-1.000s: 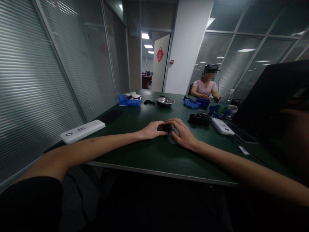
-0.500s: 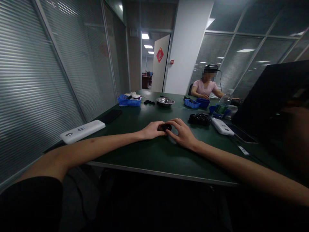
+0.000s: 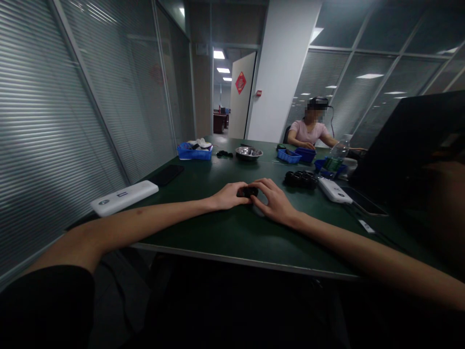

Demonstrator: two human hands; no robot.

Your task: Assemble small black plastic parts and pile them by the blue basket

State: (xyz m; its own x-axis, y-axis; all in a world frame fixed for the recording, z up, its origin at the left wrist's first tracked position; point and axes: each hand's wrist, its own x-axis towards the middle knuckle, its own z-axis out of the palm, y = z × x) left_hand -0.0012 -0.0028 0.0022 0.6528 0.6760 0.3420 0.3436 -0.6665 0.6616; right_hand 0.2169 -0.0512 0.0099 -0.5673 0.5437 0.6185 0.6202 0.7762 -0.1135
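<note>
Over the middle of the dark green table [image 3: 203, 232], my left hand [image 3: 231, 196] and my right hand [image 3: 274, 199] meet around a small black piece [image 3: 250, 191]. The left fingers curl round its left side. From the right, my other hand's thumb and fingers pinch it. Its exact kind is too small and dark to tell, and the fingers cover part of it. Beneath the right hand, a pale round patch [image 3: 258, 208] shows on the table top. Beyond that hand lies a heap of shiny black parts [image 3: 301, 179].
Farther back stand a steel bowl [image 3: 249, 153], a filled blue basket [image 3: 195, 152] and blue trays [image 3: 289, 155]. White power banks [image 3: 125, 198] lie at both sides. A plastic bottle [image 3: 337, 157] is at right. Across the table sits a person [image 3: 308, 131] in pink. A dark panel [image 3: 410, 140] rises at right.
Hardly anything differs. Both hands stay in place around the small black piece, which seems slightly turned between the fingers.
</note>
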